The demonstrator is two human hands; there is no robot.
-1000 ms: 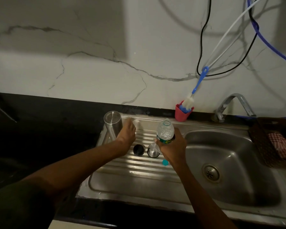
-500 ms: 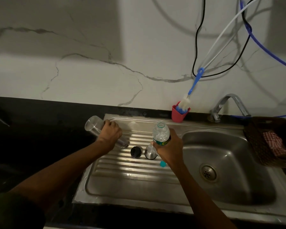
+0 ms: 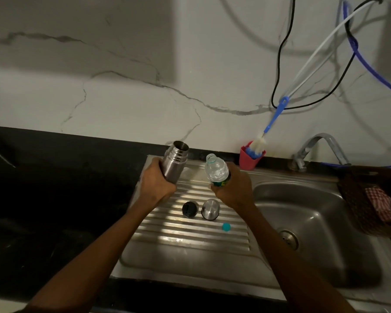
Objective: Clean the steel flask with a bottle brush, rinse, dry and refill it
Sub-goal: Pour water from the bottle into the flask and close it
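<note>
Flask (image 3: 173, 163): steel, uncapped, mouth up and tilted a little toward the wall; held above the back left corner of the drainboard (image 3: 185, 242).
Left hand (image 3: 156, 182): fingers wrapped round the lower body of the flask.
Bottle (image 3: 216, 170): clear plastic, open, green label at its lower part, neck leaning left toward the flask; the two mouths are near but apart. Water level inside cannot be told.
Right hand (image 3: 233, 190): grasps the bottle by its lower half, over the back of the drainboard, just left of the basin (image 3: 321, 224).
Stopper (image 3: 189, 209): black, round, on the ribs of the drainboard, near its middle, below the two hands.
Cup lid (image 3: 210, 209): steel, just right of the stopper, close beside it but apart.
Bottle cap (image 3: 226, 227): small, teal, on the ribs toward the right edge of the drainboard, in front of the cup lid.
Brush (image 3: 266, 129): blue handle, white bristles, head down in a red cup (image 3: 248, 159) at the back edge of the sink, leaning on the wall.
Tap (image 3: 318, 148): at the back right of the basin, spout toward the right.
Basket (image 3: 368, 199): dark, woven, on the right edge of the sink, a checked cloth (image 3: 379, 202) in it.
Surface (image 3: 54, 199): black, left of the sink.
Wall: white marble pattern, with black, white and blue lines hanging at the right.
</note>
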